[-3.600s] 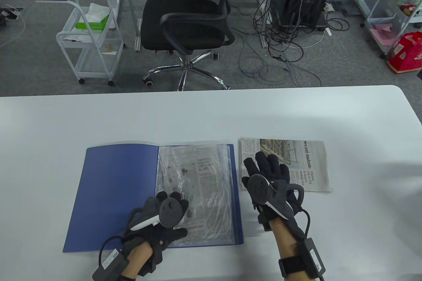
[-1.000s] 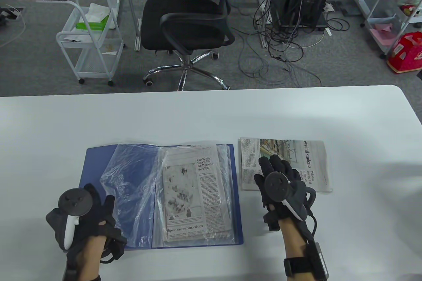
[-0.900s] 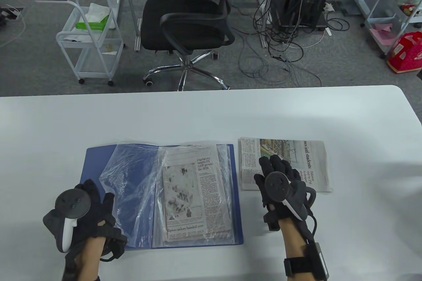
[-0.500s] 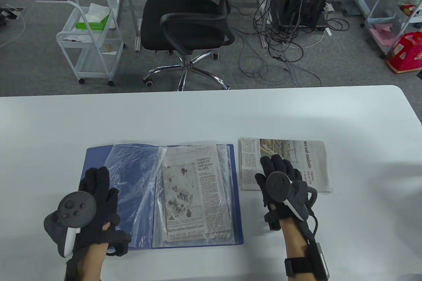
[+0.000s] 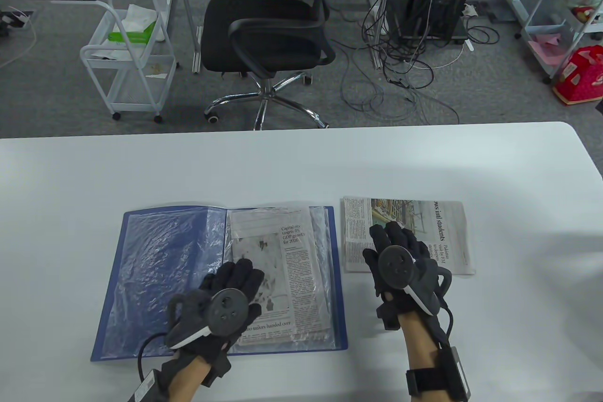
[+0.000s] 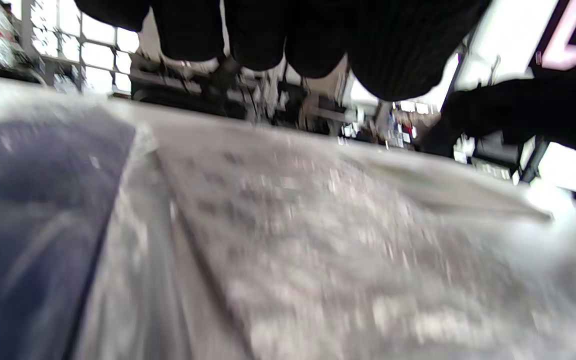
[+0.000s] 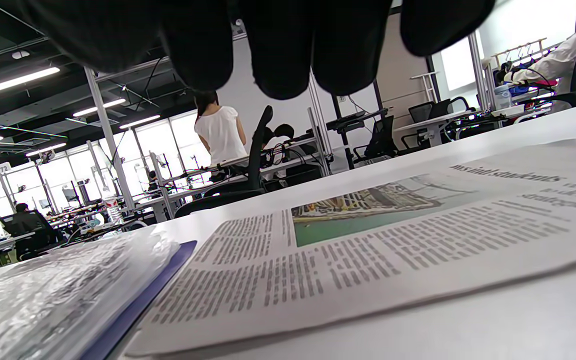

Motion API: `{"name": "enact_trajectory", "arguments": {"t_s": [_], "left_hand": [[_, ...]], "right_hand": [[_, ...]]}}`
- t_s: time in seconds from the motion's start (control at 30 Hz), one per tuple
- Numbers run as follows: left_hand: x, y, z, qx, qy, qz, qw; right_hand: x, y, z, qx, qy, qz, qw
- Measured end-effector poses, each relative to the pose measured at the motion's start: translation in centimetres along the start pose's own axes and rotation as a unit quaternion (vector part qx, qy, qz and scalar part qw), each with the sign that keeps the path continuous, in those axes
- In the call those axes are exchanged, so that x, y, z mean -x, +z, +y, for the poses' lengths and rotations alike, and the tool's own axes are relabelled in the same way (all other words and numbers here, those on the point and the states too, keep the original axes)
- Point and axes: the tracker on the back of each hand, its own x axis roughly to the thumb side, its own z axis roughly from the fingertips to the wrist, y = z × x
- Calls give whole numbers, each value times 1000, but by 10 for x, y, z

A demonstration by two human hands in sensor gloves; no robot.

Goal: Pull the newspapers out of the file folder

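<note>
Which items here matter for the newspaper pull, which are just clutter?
Job:
blue file folder
sleeved newspaper
loose newspaper
left hand
right hand

Lying about:
office chair
white cart
floor cables
red bag

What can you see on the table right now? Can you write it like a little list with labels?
folder: blue file folder lying open on the white table
inside folder: newspaper in a clear sleeve on the right page
beside folder: loose newspaper, flat, to its right
left hand: over the sleeved newspaper; contact unclear
right hand: fingers spread above the loose newspaper
</note>
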Motion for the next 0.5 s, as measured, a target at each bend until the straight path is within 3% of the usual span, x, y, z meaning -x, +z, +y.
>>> {"name": "enact_trajectory", "arguments": {"t_s": [0.1, 0.2, 0.37, 0.5], "left_hand": [[1, -15, -32, 124, -3, 1, 992], [4, -20, -48, 161, -8, 6, 987], [1, -19, -49, 149, -27, 10, 988], [-1, -19, -48, 146, -33, 13, 989]], "right_hand": [[-4, 0, 3, -6, 9, -6, 1000], [-9, 0, 6, -12, 17, -10, 1000], [-25, 0, 9, -22, 20, -23, 999], [-56, -11, 12, -36, 3, -42, 998]]}}
